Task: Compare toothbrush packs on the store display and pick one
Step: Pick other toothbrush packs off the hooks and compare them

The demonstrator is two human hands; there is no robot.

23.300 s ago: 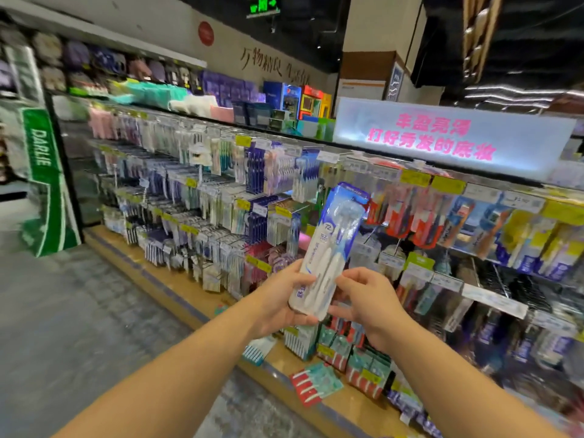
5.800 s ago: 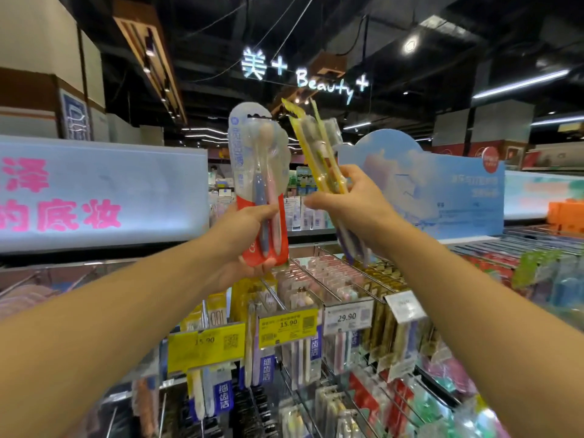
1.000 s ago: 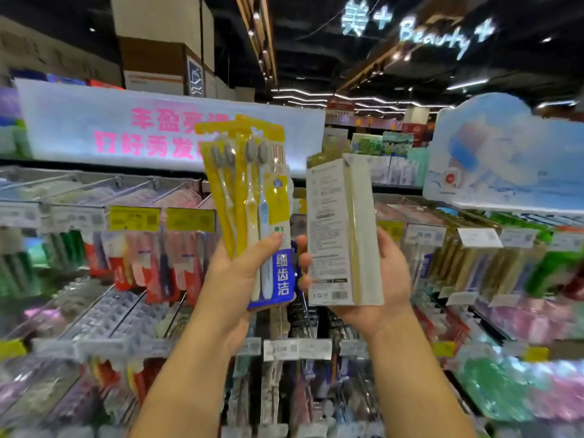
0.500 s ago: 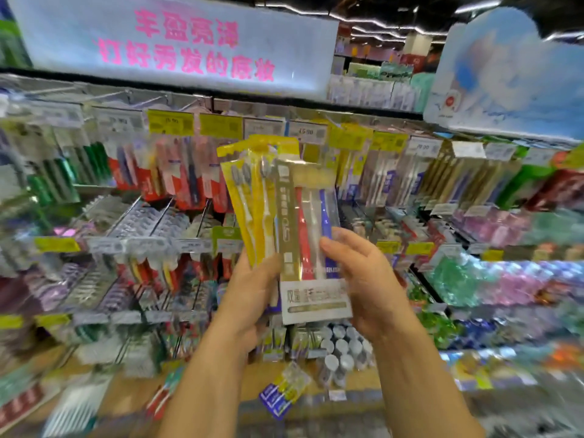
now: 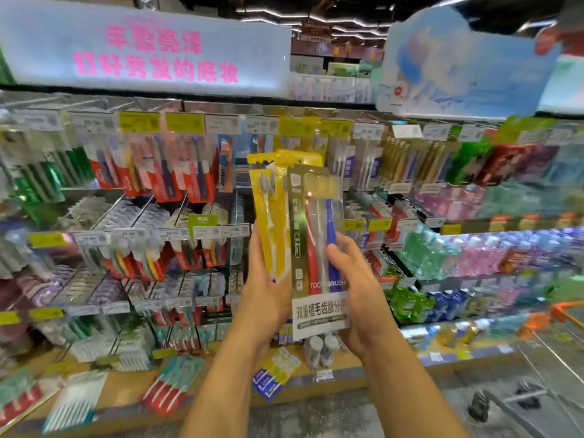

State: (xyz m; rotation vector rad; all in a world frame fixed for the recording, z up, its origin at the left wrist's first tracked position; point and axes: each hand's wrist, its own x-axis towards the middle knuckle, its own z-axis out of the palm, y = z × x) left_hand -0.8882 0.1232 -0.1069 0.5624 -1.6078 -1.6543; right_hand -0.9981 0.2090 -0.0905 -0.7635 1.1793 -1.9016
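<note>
Your fingers on the right hand curl round the right edge of the gold pack, gripping it; the fingers of the left hand wrap the lower part of the yellow pack and grip it from the left. Both packs sit in front of you at mid-height, near the centre of the display. The gold pack is nearer to you and overlaps the right half of the yellow pack, so the two faces appear to be touching.

Risk: the packs are stacked and each is held low and along one edge only. If you shift either hand, the smooth plastic faces may slide on each other and one pack could tip or drop to the shelf ledge. With the gold pack covering the yellow one, you also cannot read both fronts at once; a comparison made this way may be incomplete.

Orientation: each pack's long axis runs close to vertical, tilted slightly left at the top. The hang tabs and brush heads point up; the handles point down toward your palms. The white label panel marks the bottom of the gold pack.

Beyond the packs, hanging toothbrush packs fill the pegs to left and right, with price tags above.
</note>
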